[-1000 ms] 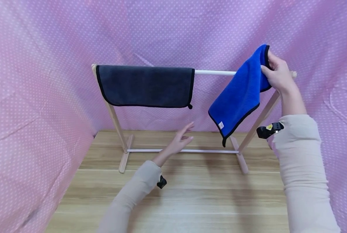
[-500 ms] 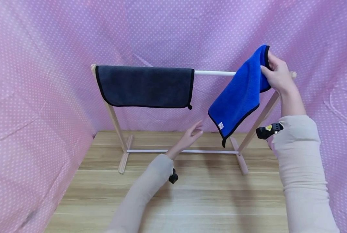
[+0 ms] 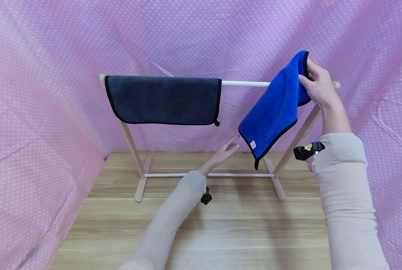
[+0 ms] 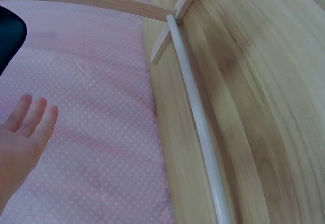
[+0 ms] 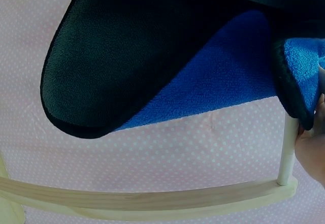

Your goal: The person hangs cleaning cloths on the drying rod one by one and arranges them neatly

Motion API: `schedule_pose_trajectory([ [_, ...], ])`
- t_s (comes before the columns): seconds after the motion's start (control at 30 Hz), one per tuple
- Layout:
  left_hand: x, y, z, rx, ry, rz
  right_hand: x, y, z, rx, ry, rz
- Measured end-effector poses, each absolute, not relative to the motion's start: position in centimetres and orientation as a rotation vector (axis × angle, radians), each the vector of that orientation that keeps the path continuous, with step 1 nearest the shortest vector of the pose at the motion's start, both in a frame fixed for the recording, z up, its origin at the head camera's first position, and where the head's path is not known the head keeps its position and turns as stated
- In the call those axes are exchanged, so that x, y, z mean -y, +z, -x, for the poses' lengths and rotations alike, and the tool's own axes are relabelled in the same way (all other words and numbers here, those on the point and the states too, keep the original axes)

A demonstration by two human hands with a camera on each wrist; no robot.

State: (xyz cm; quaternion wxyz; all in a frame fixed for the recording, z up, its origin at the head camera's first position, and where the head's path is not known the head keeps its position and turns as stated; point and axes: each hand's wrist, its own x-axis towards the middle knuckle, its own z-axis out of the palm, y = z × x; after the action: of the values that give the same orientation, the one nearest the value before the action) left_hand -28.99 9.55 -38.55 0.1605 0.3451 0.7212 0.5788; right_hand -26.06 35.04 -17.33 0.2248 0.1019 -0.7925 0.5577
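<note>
A blue towel (image 3: 271,108) with black edging hangs slantwise by the right end of the rack's white top bar (image 3: 244,83), its small white label near the lowest corner. My right hand (image 3: 320,84) pinches the towel's upper right edge between thumb and fingers. In the right wrist view the towel's dark underside (image 5: 117,56) shows, and the right hand (image 5: 312,148) is partly cut off. Close to the towel's lower left edge is my left hand (image 3: 225,152), fingers extended; contact cannot be told. The left wrist view shows this left hand (image 4: 23,148) holding nothing.
A dark grey towel (image 3: 163,100) is draped over the left half of the top bar. The wooden rack has slanted posts (image 3: 297,142) and a white lower bar (image 3: 173,175). It stands on a wood-grain table (image 3: 221,240) before a pink dotted cloth (image 3: 194,33).
My left hand has moved right and slightly up, closer to the blue towel's lower left edge. The right hand keeps its grip on the towel. The head view has shifted slightly.
</note>
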Motion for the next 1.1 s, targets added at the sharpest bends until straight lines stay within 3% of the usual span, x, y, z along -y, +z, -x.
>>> schedule_pose_trajectory([
  [0.57, -11.3, -36.2, 29.7, -1.877, 1.993, -0.715, -34.9, -17.2, 26.4, 2.122, 1.672, -0.284],
  [0.8, -13.4, -35.9, 30.8, -1.722, 2.296, -0.473, -35.1, -17.4, 26.4, 2.076, 1.704, -0.315],
  [1.1, -13.6, -32.7, 30.1, -1.637, 2.254, -0.254, -35.1, -17.0, 27.0, 2.247, 1.484, -0.203],
])
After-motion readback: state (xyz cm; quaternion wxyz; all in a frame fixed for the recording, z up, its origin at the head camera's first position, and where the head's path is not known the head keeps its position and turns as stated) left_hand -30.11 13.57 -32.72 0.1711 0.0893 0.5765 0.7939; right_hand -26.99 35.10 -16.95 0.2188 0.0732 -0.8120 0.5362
